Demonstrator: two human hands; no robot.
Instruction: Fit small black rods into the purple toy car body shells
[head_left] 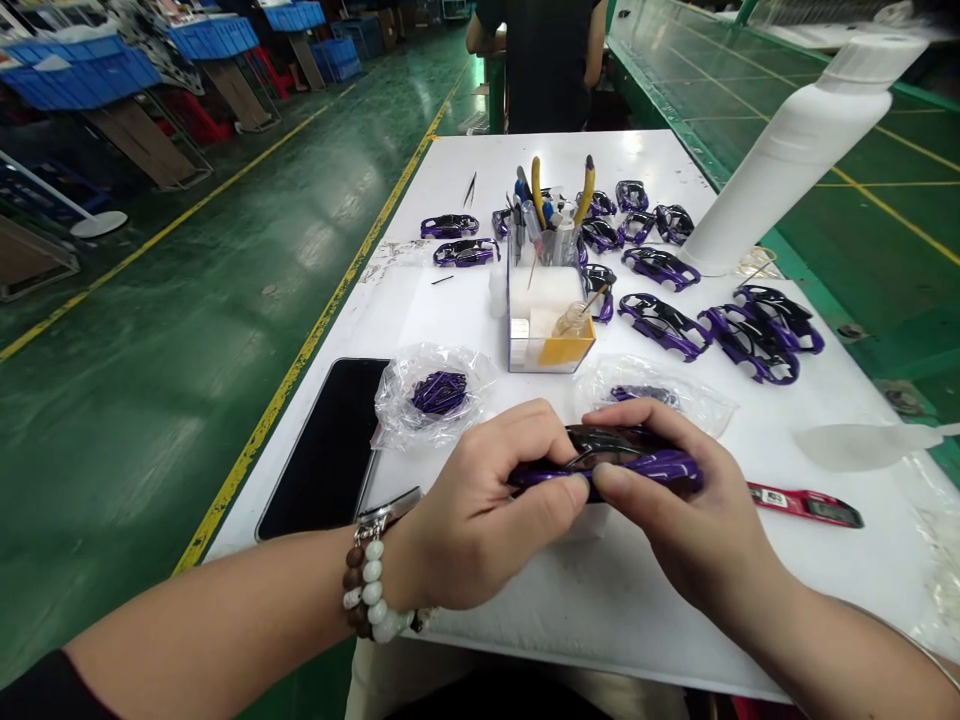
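A purple and black toy car body (pixel 645 465) is held level between my two hands above the front of the white table. My left hand (pixel 502 500) grips its left end, thumb along the near side and fingers bent over the top. My right hand (pixel 682 490) wraps round the other end, its thumb pressed close to the left thumb. Beyond the hands lie a plastic bag of thin purple-black parts (pixel 440 393) and a second clear bag with small purple parts (pixel 645 393). The far side of the held body is partly hidden by my fingers.
A clear organizer (pixel 551 355) holds pliers and a small bottle. Several car bodies (pixel 664 325) lie behind and to the right. A tablet (pixel 322 450) is at left, a red tool (pixel 810 505) at right. A tall white bottle (pixel 795 160) stands right. A person (pixel 555 65) sits ahead.
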